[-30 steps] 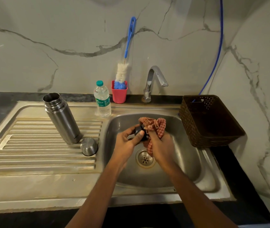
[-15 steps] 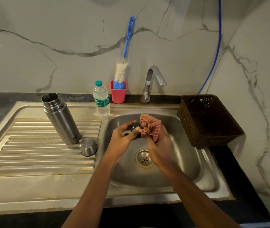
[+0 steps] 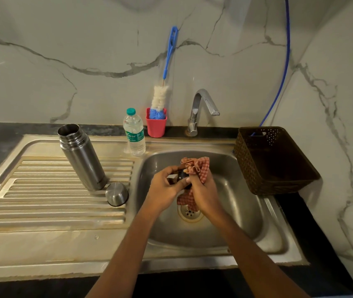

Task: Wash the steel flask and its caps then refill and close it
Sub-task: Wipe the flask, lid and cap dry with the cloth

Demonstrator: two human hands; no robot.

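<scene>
Nearest in, both hands work over the sink point(image 3: 246, 216), right above the drain point(image 3: 189, 213). The left hand point(image 3: 163, 187) has its grip curled round the small dark cap point(image 3: 181, 177). The right hand point(image 3: 206, 191) has its grip pinching the checked cloth point(image 3: 198, 168) and pressing it onto that cap. Here's the danger: if the cap is wet and slick, one hard twist of the cloth could pop it loose, and it would drop and clatter into the basin.

The cloth's loose tail hangs low towards the drain, so it could soak up whatever sits down there.

Further left, the steel cup point(image 3: 116, 194) sits mouth-down on the ribbed drainboard, just beside the flask point(image 3: 83, 158). The flask stands open on those ridges, and that looks like poor footing to me. A careless left elbow could knock it over and send it rolling.

At the far edge of the table, the bottle point(image 3: 134, 133) stands capped near the sink rim, close enough for a reaching arm to tip it into the basin. The tap point(image 3: 203, 104) shows no stream.
</scene>
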